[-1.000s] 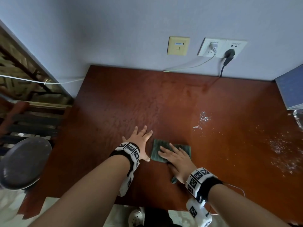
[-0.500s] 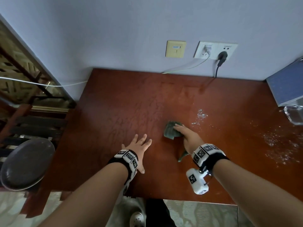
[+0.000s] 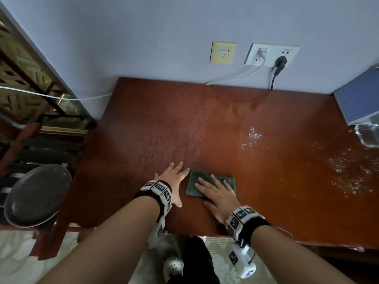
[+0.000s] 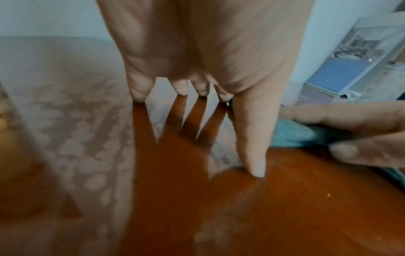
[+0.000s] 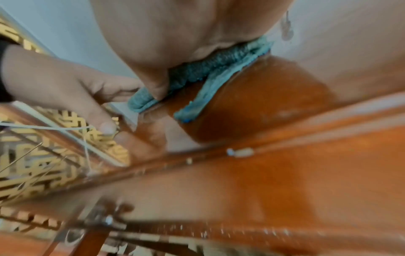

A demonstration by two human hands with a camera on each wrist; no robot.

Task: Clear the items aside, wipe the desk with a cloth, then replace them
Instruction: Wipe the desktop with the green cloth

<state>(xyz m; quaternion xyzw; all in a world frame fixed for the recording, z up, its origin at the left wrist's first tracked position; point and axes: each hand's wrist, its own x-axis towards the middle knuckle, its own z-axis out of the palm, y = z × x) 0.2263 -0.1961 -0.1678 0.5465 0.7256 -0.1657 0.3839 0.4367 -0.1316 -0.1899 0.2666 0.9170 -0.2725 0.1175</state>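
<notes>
Clearly the left hand [image 3: 174,181] lies flat on the surface [image 3: 143,124], fingers straight and a little spread, holding nothing; I judge it is there to steady the body while the other arm wipes. Just beside its fingertips, to the right, is the cloth [image 3: 193,185], a green folded piece near the front edge. The right hand [image 3: 217,194] presses on it from above with straight, spread fingers, palm down, most likely so the whole cloth rubs the wood evenly. So the cloth is under the right hand and next to the left one. Farther right, white specks [image 3: 251,137] remain well apart from the cloth, and the book [image 3: 361,99] and a clear container [image 3: 368,135] stand at the right edge, probably moved aside.
</notes>
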